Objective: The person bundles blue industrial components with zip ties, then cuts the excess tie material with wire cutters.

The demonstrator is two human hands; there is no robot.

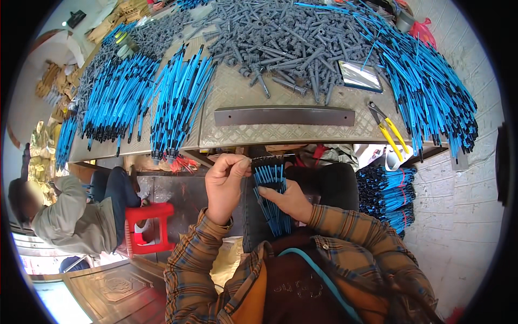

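Observation:
My right hand (pixel 290 200) is closed round a flat row of thin blue rods (pixel 272 221) with dark bands, held above my lap. Its thumb presses across the row. Just left of it, my left hand (pixel 225 182) is closed, thumb against forefinger. It pinches the end of a thin dark strip (pixel 274 157), which runs sideways just beyond the rods' far ends. Whether the strip touches the rods I cannot tell.
The table (pixel 259 137) bears a heap of grey plastic fittings (pixel 286 43), blue-and-black rods (pixel 426 81), a metal bar (pixel 286 116), yellow-handled pliers (pixel 389 131) and a shiny rectangular plate (pixel 360 75). Tied bundles (pixel 387 194) stand right. Another person (pixel 81 210) sits left, by a red stool (pixel 151 227).

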